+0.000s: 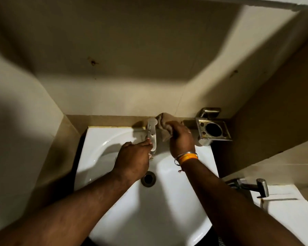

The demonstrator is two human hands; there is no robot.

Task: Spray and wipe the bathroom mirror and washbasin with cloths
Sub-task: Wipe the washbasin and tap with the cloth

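Observation:
A white washbasin fills the lower middle, with a chrome tap at its back rim and a round drain in the bowl. My right hand grips a brown cloth bunched against the back ledge just right of the tap. My left hand reaches to the tap from the left; its fingertips touch the spout. The mirror is not in view, nor is any spray bottle.
A steel tumbler holder is fixed to the wall right of the tap. A hand-held bidet sprayer hangs lower right above a white surface. Beige tiled walls close in on three sides.

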